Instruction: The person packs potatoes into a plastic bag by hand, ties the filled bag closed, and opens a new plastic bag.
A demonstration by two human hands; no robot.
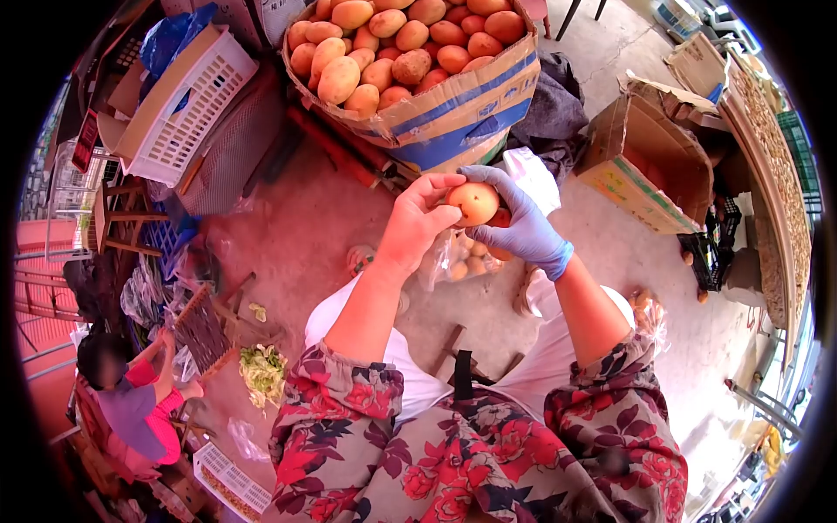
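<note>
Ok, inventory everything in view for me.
Held potato: one, yellowish, centre
Potatoes: many, orange-tan, large carton
Large carton: one, brown and blue, top
Bagged produce: several, yellowish, below held potato
Basket: one, white, upper left
Open carton: one, brown, right
Leafy heap: one, pale green, lower left
Slotted tray: one, white, bottom left
Person: one, purple-and-pink clothes, lower left
Rest: too cluttered to count
Left hand: one, bare, centre
Right hand: one, blue-gloved, centre
</note>
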